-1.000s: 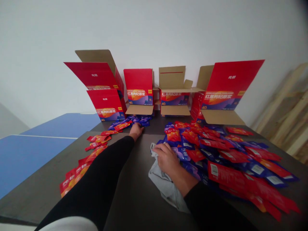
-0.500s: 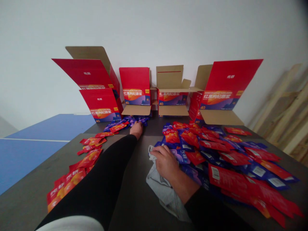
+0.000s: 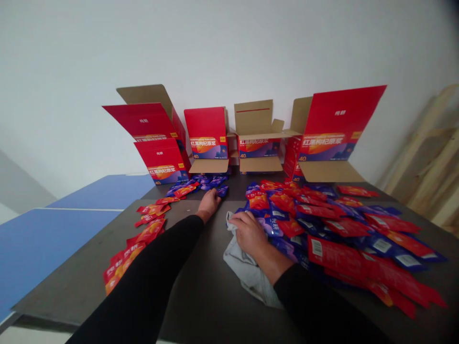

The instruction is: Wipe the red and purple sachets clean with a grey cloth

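Note:
My left hand (image 3: 209,204) reaches toward the middle of the table, its fingers closed on the near end of a purple sachet (image 3: 223,191). Just beyond it lies a small pile of purple sachets (image 3: 206,182). My right hand (image 3: 250,234) is closed on a grey cloth (image 3: 244,274), which drapes down onto the tabletop. Right beside that hand spreads a large heap of mixed red sachets (image 3: 340,227) and purple ones. Along the left, red-orange sachets (image 3: 124,263) lie overlapping in a row, partly covered by my left sleeve.
Open red cartons stand along the back: two stacked at left, the upper carton (image 3: 147,122) with raised flaps, a carton (image 3: 208,134), another carton (image 3: 258,145), and a right carton (image 3: 324,145). A blue table (image 3: 86,205) adjoins at left; wooden slats (image 3: 423,153) lean at right.
My left hand has drawn back from the purple pile, toward me and slightly right, with a purple sachet. My right hand stays on the cloth. The view has shifted a little.

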Demonstrator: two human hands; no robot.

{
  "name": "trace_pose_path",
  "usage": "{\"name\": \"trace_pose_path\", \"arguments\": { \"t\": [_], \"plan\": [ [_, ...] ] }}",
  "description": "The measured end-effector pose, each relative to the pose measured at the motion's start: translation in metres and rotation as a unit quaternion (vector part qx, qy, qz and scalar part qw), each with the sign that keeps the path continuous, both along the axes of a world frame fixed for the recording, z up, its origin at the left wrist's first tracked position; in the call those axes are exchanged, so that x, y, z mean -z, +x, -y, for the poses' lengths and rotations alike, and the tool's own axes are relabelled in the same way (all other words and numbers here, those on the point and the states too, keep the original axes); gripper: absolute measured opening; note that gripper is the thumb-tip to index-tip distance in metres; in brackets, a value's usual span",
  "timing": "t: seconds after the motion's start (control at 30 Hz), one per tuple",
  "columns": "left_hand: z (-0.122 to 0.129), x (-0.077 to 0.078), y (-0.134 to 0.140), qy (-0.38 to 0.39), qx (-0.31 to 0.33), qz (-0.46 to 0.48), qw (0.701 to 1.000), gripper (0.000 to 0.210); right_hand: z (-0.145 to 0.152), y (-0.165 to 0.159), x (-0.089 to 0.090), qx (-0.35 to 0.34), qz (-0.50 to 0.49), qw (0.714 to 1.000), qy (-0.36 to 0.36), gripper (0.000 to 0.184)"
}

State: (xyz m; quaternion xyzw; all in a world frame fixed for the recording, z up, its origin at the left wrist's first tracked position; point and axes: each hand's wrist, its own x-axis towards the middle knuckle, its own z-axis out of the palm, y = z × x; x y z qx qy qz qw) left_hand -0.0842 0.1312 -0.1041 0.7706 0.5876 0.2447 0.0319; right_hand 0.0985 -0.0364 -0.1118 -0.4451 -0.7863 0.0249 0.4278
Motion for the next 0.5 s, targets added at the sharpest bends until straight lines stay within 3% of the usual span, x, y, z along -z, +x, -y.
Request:
{"name": "trace_pose_path", "arguments": {
  "t": [0.37, 0.5],
  "plan": [
    [0.122, 0.000, -0.031, -0.017, 0.071, 0.031, 0.997, 0.019, -0.006, 0.000, 0.004, 0.006, 0.004, 1.000, 0.007, 0.050],
    [0.149, -0.004, -0.037, -0.047, 0.055, 0.036, 0.997, 0.025, -0.005, -0.001, 0.002, 0.009, -0.011, 1.000, 0.006, 0.052]
  ]
}}
